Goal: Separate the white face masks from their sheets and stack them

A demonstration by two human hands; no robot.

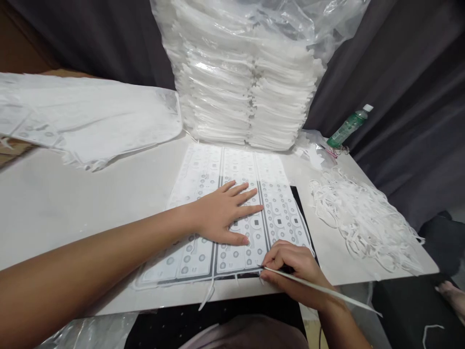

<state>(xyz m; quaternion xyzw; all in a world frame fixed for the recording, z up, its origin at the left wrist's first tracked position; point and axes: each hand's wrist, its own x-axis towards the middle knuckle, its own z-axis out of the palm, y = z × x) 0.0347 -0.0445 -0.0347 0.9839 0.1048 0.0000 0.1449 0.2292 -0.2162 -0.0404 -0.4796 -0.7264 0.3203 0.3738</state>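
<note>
Sheeting (278,206), white with grey printed circles, is pressed flat on the smooth table (90,194) by the left hand (221,215), fingers splayed; at its near edge, a part-hidden dark tool (288,268) is gripped in the right hand's (302,269) curled fingers, along a narrow white strip (327,289).

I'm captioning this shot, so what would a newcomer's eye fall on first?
Probably the tall white stack in clear plastic, towering at the back of the table. Next, the left hand, spread on a printed sheet in front, and the right hand at the sheet's near edge, a thin white strip trailing from its grip. Right of them lies a tangled heap of white strips.
</note>
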